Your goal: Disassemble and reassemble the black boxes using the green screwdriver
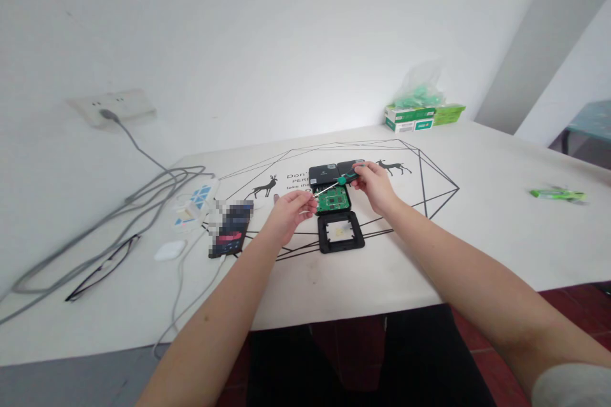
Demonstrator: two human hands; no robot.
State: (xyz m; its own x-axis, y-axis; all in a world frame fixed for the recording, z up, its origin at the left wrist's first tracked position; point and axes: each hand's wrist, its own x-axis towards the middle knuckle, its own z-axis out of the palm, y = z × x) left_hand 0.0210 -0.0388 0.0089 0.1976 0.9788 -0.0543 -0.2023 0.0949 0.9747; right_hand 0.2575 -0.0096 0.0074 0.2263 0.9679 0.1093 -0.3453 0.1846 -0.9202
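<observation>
My right hand [375, 186] is closed around the dark and green handle of a screwdriver [342, 180], whose thin metal shaft points left and slightly down. At the shaft's tip, the thumb and fingers of my left hand [292, 211] are pinched together; anything between them is too small to make out. Just below the shaft lies an opened black case with a green circuit board [333, 200] in it. Nearer to me is a square black frame [340, 233] with a pale centre. Two black covers [324, 174] lie behind the board, the right one partly hidden by my right hand.
To the left are a phone [233, 229] with a cable, a white case [170, 250], glasses [102, 268], a power strip [193, 206] and grey cords. Green and white boxes [409, 119] stand at the back right under a plastic bag. A green tool [557, 194] lies far right.
</observation>
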